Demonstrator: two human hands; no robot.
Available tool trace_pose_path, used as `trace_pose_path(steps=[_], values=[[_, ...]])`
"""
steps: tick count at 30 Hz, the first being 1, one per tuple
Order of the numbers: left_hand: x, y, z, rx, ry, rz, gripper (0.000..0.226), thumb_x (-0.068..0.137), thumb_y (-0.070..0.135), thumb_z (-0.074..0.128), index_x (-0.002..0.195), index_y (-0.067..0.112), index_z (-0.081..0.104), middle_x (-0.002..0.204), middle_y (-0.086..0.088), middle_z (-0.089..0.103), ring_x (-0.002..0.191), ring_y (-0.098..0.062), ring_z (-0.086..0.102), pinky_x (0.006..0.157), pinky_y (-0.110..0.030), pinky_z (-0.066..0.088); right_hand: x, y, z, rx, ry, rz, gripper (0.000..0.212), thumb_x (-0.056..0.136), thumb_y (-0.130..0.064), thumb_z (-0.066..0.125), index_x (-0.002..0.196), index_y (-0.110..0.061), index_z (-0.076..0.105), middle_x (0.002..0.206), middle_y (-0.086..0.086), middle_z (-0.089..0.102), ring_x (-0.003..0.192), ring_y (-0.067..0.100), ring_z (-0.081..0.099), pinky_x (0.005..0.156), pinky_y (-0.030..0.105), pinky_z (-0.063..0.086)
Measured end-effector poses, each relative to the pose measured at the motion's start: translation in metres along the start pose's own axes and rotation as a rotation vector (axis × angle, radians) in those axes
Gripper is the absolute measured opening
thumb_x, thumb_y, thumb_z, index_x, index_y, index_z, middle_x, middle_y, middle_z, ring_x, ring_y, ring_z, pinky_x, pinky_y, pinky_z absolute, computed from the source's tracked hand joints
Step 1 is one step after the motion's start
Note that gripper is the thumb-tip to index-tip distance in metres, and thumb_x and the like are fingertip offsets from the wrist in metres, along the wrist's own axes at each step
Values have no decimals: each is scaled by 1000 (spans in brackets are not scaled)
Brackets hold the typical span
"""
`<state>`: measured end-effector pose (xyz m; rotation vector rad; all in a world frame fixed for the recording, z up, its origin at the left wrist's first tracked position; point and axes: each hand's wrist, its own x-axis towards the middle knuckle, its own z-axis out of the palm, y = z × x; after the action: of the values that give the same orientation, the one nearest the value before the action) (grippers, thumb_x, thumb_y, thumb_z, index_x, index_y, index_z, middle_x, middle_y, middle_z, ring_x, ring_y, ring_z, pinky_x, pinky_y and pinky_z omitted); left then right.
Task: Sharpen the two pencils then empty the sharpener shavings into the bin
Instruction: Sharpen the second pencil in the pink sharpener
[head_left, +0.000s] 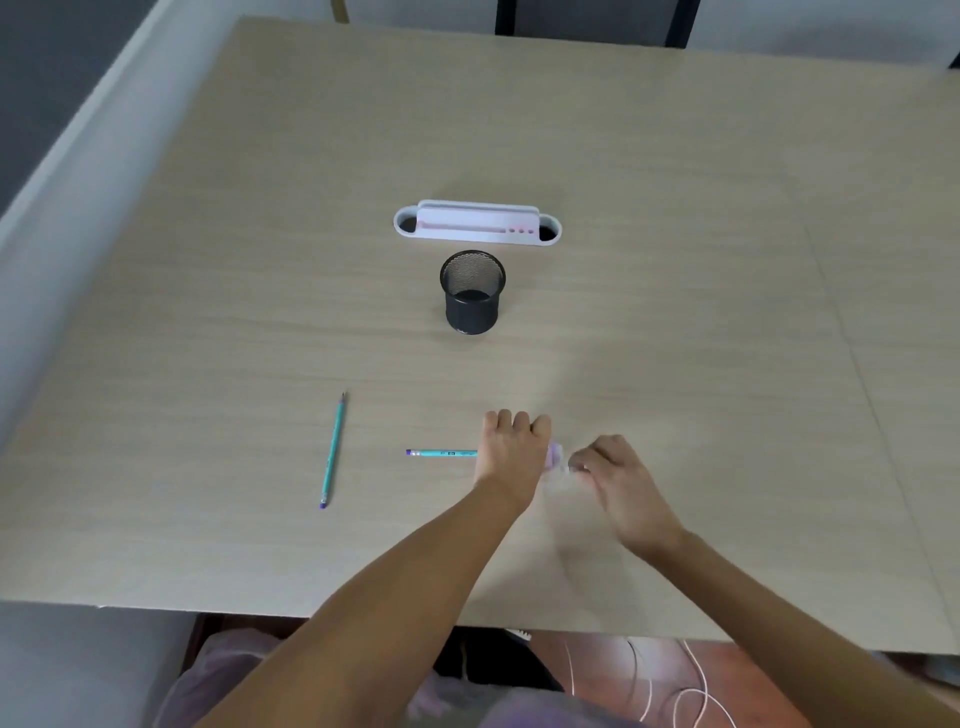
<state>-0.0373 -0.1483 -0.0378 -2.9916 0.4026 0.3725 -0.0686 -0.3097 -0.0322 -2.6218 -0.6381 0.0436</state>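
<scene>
A teal pencil (333, 450) with a purple eraser end lies loose on the table at the left, its sharpened tip pointing away from me. A second teal pencil (441, 453) lies crosswise, its eraser end sticking out left of my left hand (511, 452), which is closed around it. Between my hands sits a small pale purple sharpener (555, 457), partly hidden and blurred. My right hand (615, 475) pinches the sharpener's right side with its fingertips. A black mesh cup (472, 291), the bin, stands upright farther back at the centre.
A white desk organiser (477, 224) with end holes lies behind the mesh cup. The wooden table (675, 312) has a seam running down its right side. A grey wall borders the left. White cables lie on the floor beneath the near edge.
</scene>
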Motion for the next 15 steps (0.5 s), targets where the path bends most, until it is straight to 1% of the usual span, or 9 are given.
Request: trace_pose_path(steps=[1,2,5,8,9,10,11,12,15], values=[[1,0,0,-10,-3,-2,42,72,14,69,106,17,44,98,-3,60,90,-24,54,77,-32,34,15,5,-9,-97,-21,-84,19,76,8,63,76,-11,64,77,3,61,73,20,48,67,28,35],[1,1,0,-15,-8,-4,41,72,14,69,106,17,44,98,-3,60,90,-24,54,76,-33,34,30,10,-15,-158,-35,-112,19,74,9,66,73,-10,65,76,3,64,70,22,52,67,28,35],[1,1,0,-26,-3,-10,42,71,13,69,106,17,45,97,-3,59,89,-24,54,76,-33,34,69,17,-13,-252,-24,-116,20,67,8,75,63,-9,64,65,3,65,65,20,54,65,31,34],[1,2,2,-41,-13,-20,39,74,16,69,106,18,47,96,-2,59,90,-25,54,79,-33,35,65,11,9,-245,-96,-114,17,67,-14,68,53,-6,61,53,6,61,54,23,57,60,32,29],[0,3,1,-32,-13,-23,39,73,15,69,105,18,46,95,-1,59,89,-24,54,78,-33,35,53,6,16,-234,-117,-81,12,62,-11,69,53,-8,62,51,6,60,50,24,57,59,31,29],[0,3,-1,-23,-16,-23,41,72,13,69,104,18,46,94,-1,58,88,-24,53,78,-33,35,39,2,23,-202,-119,-31,14,54,0,74,54,-9,63,51,6,58,49,24,57,59,30,30],[0,4,-2,-18,-28,-17,42,69,11,70,103,17,45,93,-1,58,86,-24,52,77,-33,35,23,-1,29,-144,-98,31,26,49,12,77,56,-9,64,52,6,58,50,25,56,59,29,31],[0,4,-3,-12,-43,-9,45,67,10,71,103,16,44,93,-1,57,86,-23,51,77,-32,34,6,-4,33,-69,-82,92,30,53,18,78,60,-8,65,56,7,57,52,27,55,60,29,33],[-1,2,-3,14,-19,6,48,67,12,72,106,16,43,95,-1,56,87,-23,51,78,-32,34,-20,-6,23,92,-1,174,21,76,13,68,75,-8,64,69,6,57,66,24,51,62,23,36]])
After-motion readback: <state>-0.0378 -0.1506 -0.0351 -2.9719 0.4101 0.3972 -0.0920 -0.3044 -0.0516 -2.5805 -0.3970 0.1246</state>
